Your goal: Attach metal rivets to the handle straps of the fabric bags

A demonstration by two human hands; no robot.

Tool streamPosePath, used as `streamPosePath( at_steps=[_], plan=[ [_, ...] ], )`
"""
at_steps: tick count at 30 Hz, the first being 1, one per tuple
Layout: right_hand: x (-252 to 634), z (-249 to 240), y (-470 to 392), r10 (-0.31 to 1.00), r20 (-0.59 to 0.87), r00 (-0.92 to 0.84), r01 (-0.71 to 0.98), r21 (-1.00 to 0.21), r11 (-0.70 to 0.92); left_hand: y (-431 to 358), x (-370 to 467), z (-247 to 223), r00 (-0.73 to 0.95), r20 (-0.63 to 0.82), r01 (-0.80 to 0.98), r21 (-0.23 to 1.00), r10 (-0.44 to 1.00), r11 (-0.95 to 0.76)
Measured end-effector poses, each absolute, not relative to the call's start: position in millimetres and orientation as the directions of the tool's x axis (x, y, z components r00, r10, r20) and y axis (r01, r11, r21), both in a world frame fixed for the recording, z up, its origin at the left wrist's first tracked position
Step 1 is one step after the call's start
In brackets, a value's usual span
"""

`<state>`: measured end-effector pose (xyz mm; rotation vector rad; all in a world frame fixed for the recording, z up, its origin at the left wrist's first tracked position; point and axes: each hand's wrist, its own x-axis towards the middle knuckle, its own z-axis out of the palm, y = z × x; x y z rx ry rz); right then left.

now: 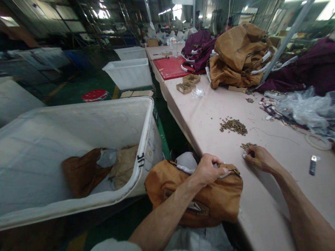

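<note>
A tan-brown bag (193, 195) rests over my lap against the table's edge, its zippered opening facing up and white padding showing inside. My left hand (209, 169) grips the rim of that opening, fingers closed on the fabric. Out on the table, my right hand (258, 158) reaches a small cluster of brass-coloured metal pieces (247, 144). Its thumb and fingertips are pinched together, with white wrapping on a finger; what lies between them is too small to make out. Beyond it lies a larger heap of similar metal pieces (234, 126).
A big white bin (149, 132) with brown bags inside stands at left. On the table (193, 122) are small cardboard boxes (185, 88) of metal pieces, a brown bag pile (238, 52), purple bags (199, 45), clear plastic (306, 111) and a lighter (312, 165). A slanted pole (286, 43) rises at right.
</note>
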<state>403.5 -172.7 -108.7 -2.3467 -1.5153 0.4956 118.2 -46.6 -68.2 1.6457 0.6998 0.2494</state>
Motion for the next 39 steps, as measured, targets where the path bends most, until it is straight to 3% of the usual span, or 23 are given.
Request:
streamPosePath(
  at_steps=[9,15,17,24,31,39],
  plan=[
    [386.2,-95.5,-176.7,0.949,-0.090,0.302,0.832,-0.460,-0.309,-47.0,116.4,-64.2,0.797,-0.210,0.323,0.941,0.566,-0.105],
    [328.1,-33.5,-176.6,0.999,0.033,0.037,0.752,-0.660,-0.006,-49.0,116.5,-58.0,0.770,-0.248,0.409,0.899,0.589,-0.157],
    [310.2,-20.0,-175.1,0.999,0.038,-0.027,0.744,-0.667,0.046,-50.8,117.7,-57.9,0.764,-0.235,0.417,0.890,0.601,-0.182],
    [295.3,-31.9,-171.6,0.996,-0.006,-0.087,0.819,-0.569,0.068,-56.0,118.4,-55.0,0.779,-0.161,0.376,0.893,0.606,-0.246],
    [292.7,-23.8,-173.1,0.995,0.011,-0.098,0.746,-0.661,0.081,-56.5,115.6,-51.8,0.795,-0.087,0.326,0.896,0.600,-0.301],
    [299.1,-38.6,-169.6,0.993,-0.115,0.000,0.545,-0.833,-0.096,-58.8,112.6,-56.1,0.806,0.033,0.253,0.883,0.591,-0.395]
  ],
)
